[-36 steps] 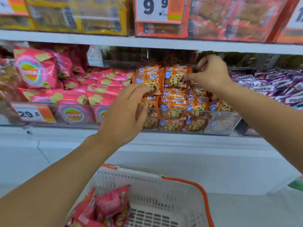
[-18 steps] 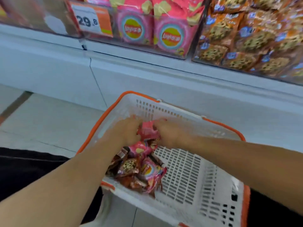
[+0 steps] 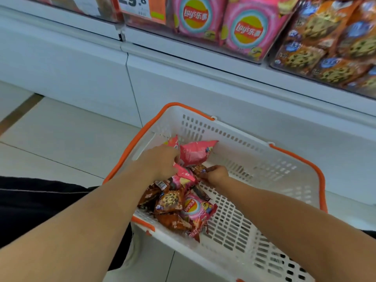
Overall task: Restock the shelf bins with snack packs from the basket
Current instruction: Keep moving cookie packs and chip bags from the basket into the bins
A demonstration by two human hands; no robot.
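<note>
Basket [image 3: 301,169] as landmark — white, orange-rimmed, on floor at person's knees. Nearest, in basket's near-left corner: loose heap of snack packs [image 3: 183,208], pink chip and brown cookie. Just beyond heap, right hand [image 3: 216,174], fingers pinching small brown cookie pack [image 3: 200,169]. Left hand [image 3: 162,161] beside it, toward basket's left wall, fingers curled round pink chip pack [image 3: 196,152] — long axis pointing toward basket's far-right, raised off heap. Above and beyond basket: pink chip bin [image 3: 223,27]; likely target, left hand nearer.
</note>
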